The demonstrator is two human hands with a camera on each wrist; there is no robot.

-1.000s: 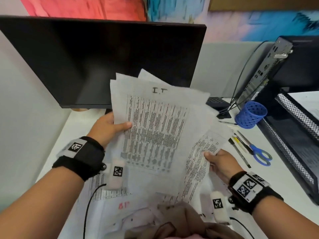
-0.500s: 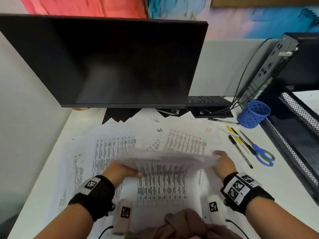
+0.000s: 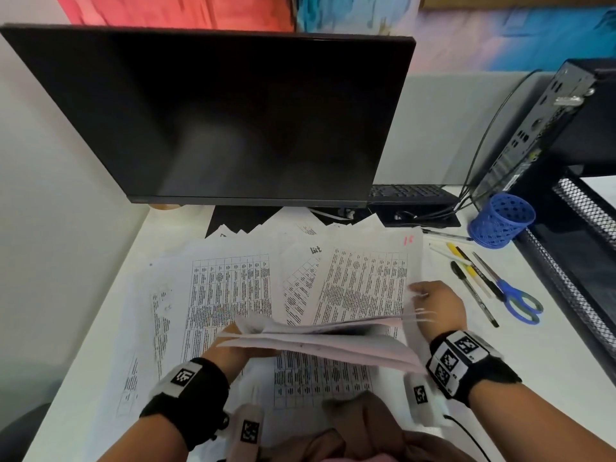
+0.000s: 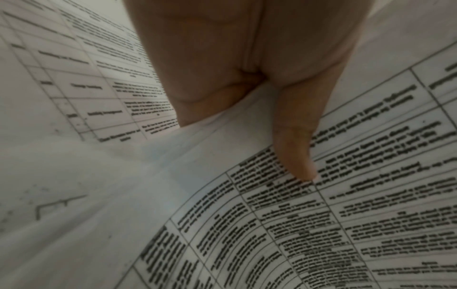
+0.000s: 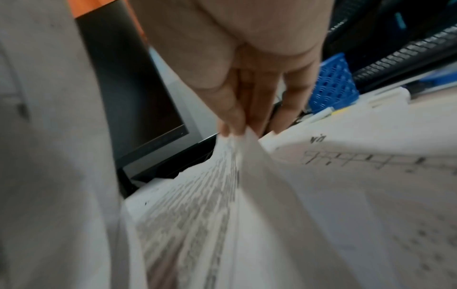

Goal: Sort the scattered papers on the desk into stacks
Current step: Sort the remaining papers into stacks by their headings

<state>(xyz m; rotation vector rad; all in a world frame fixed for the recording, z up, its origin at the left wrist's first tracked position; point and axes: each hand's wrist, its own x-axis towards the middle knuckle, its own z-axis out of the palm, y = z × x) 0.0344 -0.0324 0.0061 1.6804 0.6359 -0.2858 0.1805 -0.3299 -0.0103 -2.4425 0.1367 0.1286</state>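
Both hands hold a loose bundle of printed sheets [image 3: 316, 338] nearly flat just above the desk [image 3: 550, 378]: the left hand [image 3: 233, 348] grips its left edge, the right hand [image 3: 436, 305] pinches its right edge. The step appears to be gathering; next, squaring the edges and setting down a stack. Loose tabulated sheets [image 3: 230, 291] remain beneath; a red mark [image 3: 408, 240] is unreadable.

My head camera looks forward and down over the desk [image 3: 533, 378], taking in the monitor [image 3: 216, 111] and both wrists. My left wrist camera sits very close, facing along the thumb [image 4: 296, 152] onto printed sheets [image 4: 346, 215]. My right wrist camera looks along the fingers [image 5: 232, 117] toward the monitor's corner and blue pen cup [image 5: 333, 82], both shared with the head view.
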